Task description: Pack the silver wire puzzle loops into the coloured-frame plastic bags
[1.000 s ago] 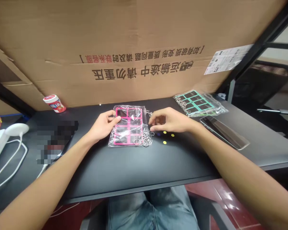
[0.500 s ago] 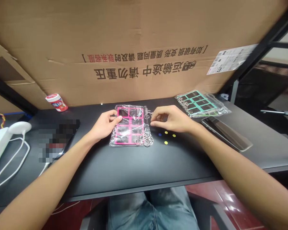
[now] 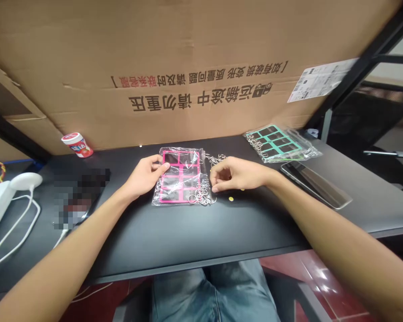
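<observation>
One pouch [image 3: 179, 175] edge is in left fingers [image 3: 163, 169]; right fingers [image 3: 217, 170] curl opposite, grip unclear.

Soft light leaves white glare on the red floor [image 3: 322, 278].

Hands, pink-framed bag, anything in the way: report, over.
Left hand: thumb on pink-framed bag, left side. Right hand: fingers curled by bag's right edge, grip unclear. Bag flat on desk. Loose metal rings, yellow disc near right hand.
</observation>
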Available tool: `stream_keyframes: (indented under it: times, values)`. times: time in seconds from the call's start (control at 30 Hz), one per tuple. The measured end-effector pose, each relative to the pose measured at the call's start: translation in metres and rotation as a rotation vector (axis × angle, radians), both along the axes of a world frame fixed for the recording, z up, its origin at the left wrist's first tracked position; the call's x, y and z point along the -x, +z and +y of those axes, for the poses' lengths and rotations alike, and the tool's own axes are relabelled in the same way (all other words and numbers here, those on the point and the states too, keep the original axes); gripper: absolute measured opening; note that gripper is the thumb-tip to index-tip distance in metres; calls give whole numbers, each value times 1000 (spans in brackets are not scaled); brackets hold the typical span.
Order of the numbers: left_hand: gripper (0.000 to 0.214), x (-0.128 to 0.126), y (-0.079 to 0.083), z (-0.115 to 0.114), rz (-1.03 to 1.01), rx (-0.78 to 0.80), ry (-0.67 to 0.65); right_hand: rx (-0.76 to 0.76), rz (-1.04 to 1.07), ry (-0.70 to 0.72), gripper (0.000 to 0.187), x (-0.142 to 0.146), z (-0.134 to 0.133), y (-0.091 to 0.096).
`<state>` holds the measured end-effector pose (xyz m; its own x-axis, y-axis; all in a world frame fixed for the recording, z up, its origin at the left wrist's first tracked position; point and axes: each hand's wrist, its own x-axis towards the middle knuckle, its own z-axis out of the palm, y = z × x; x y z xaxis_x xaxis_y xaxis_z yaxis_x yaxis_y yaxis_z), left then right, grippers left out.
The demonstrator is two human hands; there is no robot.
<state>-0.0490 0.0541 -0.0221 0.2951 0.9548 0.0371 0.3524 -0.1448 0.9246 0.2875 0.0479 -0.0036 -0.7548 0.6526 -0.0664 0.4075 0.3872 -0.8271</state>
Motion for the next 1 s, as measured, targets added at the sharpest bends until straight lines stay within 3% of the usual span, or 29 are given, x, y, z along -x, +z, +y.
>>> stream_keyframes:
  times: [0.1, 0.17, 0.43, 0.7, 0.9, 1.0]
  values:
    - [50, 0, 0, 0, 2, 8, -3, -248, 43, -240, 24, -5, 7, -5]
    - [49, 1, -1, 1, 16, 10, 2, -357, 55, -317, 22, -5, 9, -9]
    - [49, 2, -3, 1, -1, 14, -8, -114, 62, 81, 31, 10, -5, -10]
    - [51, 2, -3, 1, 0, 7, -3, -188, 86, 120, 17, 11, -3, -8]
    - [52, 1, -1, 0, -6, 12, -5, -149, 249, -65, 26, 6, -1, -5]
    - [53, 1, 0, 0, -5, 21, -5, -329, 151, -254, 21, 2, 5, -8]
